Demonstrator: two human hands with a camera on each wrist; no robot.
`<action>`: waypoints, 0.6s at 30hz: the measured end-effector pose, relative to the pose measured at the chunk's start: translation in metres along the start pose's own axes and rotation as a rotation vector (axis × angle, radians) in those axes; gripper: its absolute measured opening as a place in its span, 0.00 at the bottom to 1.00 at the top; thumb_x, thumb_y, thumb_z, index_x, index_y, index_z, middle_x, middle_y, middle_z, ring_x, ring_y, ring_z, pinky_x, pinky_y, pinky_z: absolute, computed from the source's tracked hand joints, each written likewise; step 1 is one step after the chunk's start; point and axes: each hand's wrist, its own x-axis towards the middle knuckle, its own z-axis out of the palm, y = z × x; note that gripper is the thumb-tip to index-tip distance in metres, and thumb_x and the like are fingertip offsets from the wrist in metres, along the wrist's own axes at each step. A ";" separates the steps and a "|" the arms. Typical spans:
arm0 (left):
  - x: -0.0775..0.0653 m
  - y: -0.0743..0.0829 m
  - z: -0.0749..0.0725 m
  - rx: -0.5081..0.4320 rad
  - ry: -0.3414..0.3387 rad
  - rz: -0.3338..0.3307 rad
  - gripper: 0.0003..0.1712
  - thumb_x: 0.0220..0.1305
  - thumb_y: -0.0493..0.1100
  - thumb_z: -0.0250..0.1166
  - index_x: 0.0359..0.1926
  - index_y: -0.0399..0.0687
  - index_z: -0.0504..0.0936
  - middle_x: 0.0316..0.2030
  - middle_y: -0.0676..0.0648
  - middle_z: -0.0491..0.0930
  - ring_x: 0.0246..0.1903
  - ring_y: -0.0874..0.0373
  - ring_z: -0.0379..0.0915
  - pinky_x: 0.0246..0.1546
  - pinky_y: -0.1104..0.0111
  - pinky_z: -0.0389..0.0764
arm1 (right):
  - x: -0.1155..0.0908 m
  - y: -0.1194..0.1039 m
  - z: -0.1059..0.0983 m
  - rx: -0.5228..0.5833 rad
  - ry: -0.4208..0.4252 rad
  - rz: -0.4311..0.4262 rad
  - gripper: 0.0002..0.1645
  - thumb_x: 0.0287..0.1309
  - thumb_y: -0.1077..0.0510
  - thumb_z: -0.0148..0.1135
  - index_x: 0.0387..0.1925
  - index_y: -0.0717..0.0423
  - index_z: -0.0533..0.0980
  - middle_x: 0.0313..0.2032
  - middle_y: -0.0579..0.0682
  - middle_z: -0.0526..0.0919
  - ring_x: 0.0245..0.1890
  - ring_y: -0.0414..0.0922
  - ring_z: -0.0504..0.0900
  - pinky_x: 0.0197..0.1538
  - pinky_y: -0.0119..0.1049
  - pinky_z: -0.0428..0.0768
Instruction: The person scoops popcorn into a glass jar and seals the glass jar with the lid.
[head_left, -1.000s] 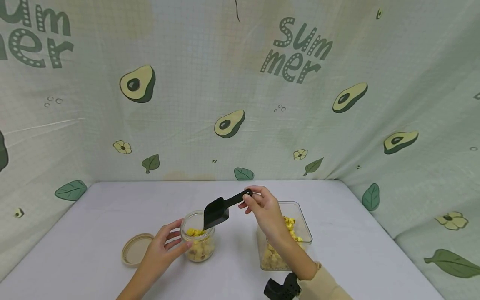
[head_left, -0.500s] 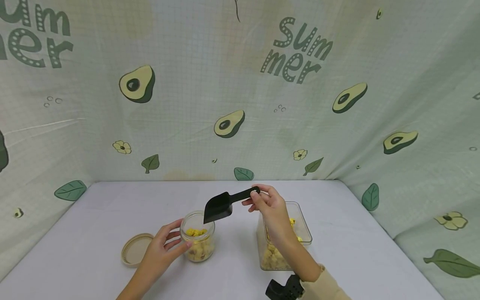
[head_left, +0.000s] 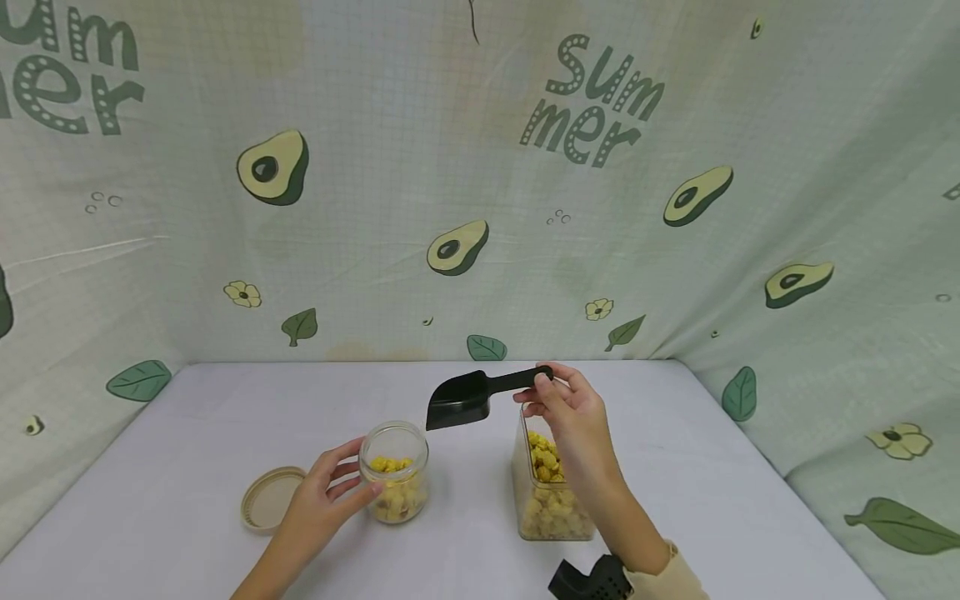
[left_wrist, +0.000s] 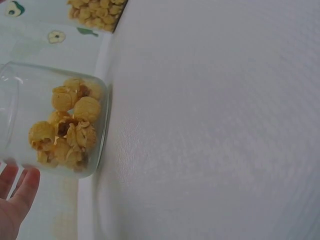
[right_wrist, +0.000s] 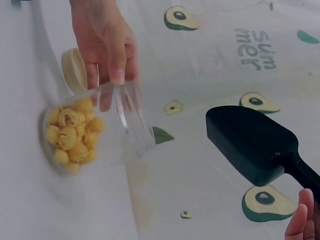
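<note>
- The left hand (head_left: 330, 497) holds the jar (head_left: 393, 476) at its left side, thumb on the near side of the glass and fingers set apart along the far side.
- The right hand (head_left: 570, 417) pinches the end of the scoop's handle (head_left: 517, 380) between thumb and fingers.
- The scoop (head_left: 459, 402), black, hangs in the air between the jar and the tub (head_left: 522, 483), its bowl pointing left; the tip is near the jar's rim but apart from it.
- The jar stands upright and uncovered on the white table (head_left: 690, 500), with yellow popcorn (head_left: 399, 502) in its lower part and bare glass above.
- The tub, clear and rectangular, stands to the right of the jar, well apart from it; more popcorn shows through its wall, and the right hand and forearm hide part of it.
- The lid (head_left: 272, 498), round and beige, lies on the table to the left of the jar, just beside the left wrist.
- A beige sleeve (head_left: 667, 575) covers the right forearm, with a black device (head_left: 596, 581) beside its cuff.
- Behind the table hangs a pale cloth (head_left: 360, 292) printed with avocados, leaves, flowers and the word "Summer".
</note>
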 end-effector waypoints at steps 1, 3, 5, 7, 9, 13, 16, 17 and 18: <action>0.000 0.000 0.000 0.000 0.000 0.003 0.35 0.52 0.43 0.70 0.60 0.41 0.68 0.59 0.43 0.68 0.47 0.70 0.69 0.50 0.78 0.77 | 0.000 -0.001 -0.002 0.012 0.006 -0.002 0.18 0.65 0.59 0.53 0.53 0.60 0.65 0.29 0.44 0.84 0.32 0.40 0.82 0.40 0.28 0.81; -0.001 0.000 0.000 -0.005 -0.001 0.007 0.35 0.52 0.43 0.70 0.60 0.41 0.68 0.59 0.43 0.68 0.48 0.69 0.69 0.50 0.78 0.76 | -0.001 -0.003 -0.006 0.023 0.015 -0.013 0.18 0.65 0.59 0.53 0.54 0.61 0.64 0.29 0.43 0.84 0.32 0.39 0.82 0.39 0.27 0.81; -0.001 0.001 0.000 -0.008 -0.002 0.009 0.34 0.53 0.43 0.70 0.60 0.41 0.68 0.58 0.43 0.68 0.49 0.67 0.70 0.50 0.78 0.76 | -0.002 -0.006 -0.011 0.037 0.021 -0.022 0.19 0.65 0.58 0.53 0.54 0.62 0.63 0.29 0.42 0.84 0.32 0.38 0.82 0.38 0.26 0.80; -0.001 0.001 0.000 -0.011 -0.004 0.010 0.34 0.53 0.42 0.70 0.60 0.41 0.68 0.59 0.43 0.67 0.50 0.64 0.70 0.51 0.77 0.77 | -0.003 -0.008 -0.016 0.051 0.026 -0.036 0.19 0.65 0.58 0.52 0.53 0.63 0.63 0.29 0.42 0.84 0.32 0.37 0.82 0.38 0.26 0.80; -0.001 0.001 0.000 -0.011 -0.005 0.009 0.34 0.53 0.43 0.70 0.60 0.41 0.68 0.59 0.43 0.67 0.51 0.59 0.70 0.51 0.76 0.77 | -0.004 -0.010 -0.021 0.063 0.027 -0.054 0.20 0.65 0.57 0.52 0.53 0.64 0.62 0.30 0.41 0.84 0.33 0.37 0.81 0.38 0.25 0.80; -0.001 0.001 0.000 -0.017 -0.005 0.011 0.35 0.53 0.42 0.70 0.60 0.40 0.68 0.59 0.43 0.67 0.53 0.48 0.69 0.51 0.74 0.77 | -0.006 -0.015 -0.030 0.084 0.032 -0.083 0.19 0.66 0.57 0.51 0.52 0.64 0.62 0.31 0.41 0.83 0.34 0.37 0.81 0.38 0.24 0.80; -0.001 0.001 0.001 -0.017 -0.007 0.006 0.34 0.53 0.42 0.70 0.60 0.41 0.68 0.59 0.43 0.67 0.53 0.49 0.69 0.52 0.73 0.77 | -0.008 -0.017 -0.038 0.098 0.043 -0.093 0.19 0.66 0.57 0.51 0.52 0.63 0.62 0.31 0.42 0.82 0.34 0.37 0.81 0.38 0.25 0.80; -0.001 0.001 0.001 -0.016 -0.007 0.004 0.34 0.53 0.42 0.70 0.60 0.41 0.68 0.59 0.43 0.67 0.53 0.51 0.70 0.52 0.73 0.77 | -0.008 -0.018 -0.040 0.104 0.046 -0.094 0.19 0.65 0.57 0.52 0.52 0.63 0.62 0.32 0.42 0.82 0.34 0.37 0.81 0.39 0.25 0.80; -0.001 0.001 0.000 -0.015 -0.008 0.002 0.34 0.53 0.42 0.70 0.60 0.41 0.68 0.59 0.43 0.67 0.52 0.53 0.70 0.52 0.73 0.77 | -0.008 -0.019 -0.042 0.110 0.049 -0.099 0.19 0.65 0.57 0.52 0.52 0.63 0.62 0.32 0.42 0.82 0.34 0.38 0.81 0.39 0.25 0.80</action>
